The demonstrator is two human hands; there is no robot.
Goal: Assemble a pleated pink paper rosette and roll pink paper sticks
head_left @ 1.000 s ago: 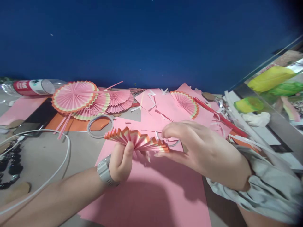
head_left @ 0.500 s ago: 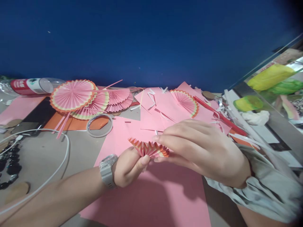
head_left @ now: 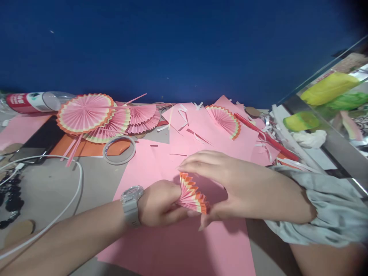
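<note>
A small pleated paper fan [head_left: 193, 194], pink with cream and orange zigzag edges, is pinched at its narrow end by my left hand [head_left: 161, 203]. It spreads toward the right, above a pink paper sheet [head_left: 178, 245]. My right hand [head_left: 218, 180] curves around the fan's outer edge, fingers and thumb wide apart. The thumb is close to the lower orange corner; whether it touches cannot be made out. Another half-round pleated fan [head_left: 224, 120] lies on pink sheets farther back.
Finished-looking round paper fans [head_left: 86, 113] overlap at the back left, beside a plastic bottle [head_left: 31, 102]. A tape roll [head_left: 119, 150], a black phone [head_left: 40, 140] and a white cable [head_left: 81, 180] lie at left. Red scissors-like handle [head_left: 267, 138] and paper scraps lie at right, below a blue wall [head_left: 172, 50].
The fan has turned from facing up and away to facing right. My left hand has rolled over with it, and my right hand's fingers have come off its edge and spread.
</note>
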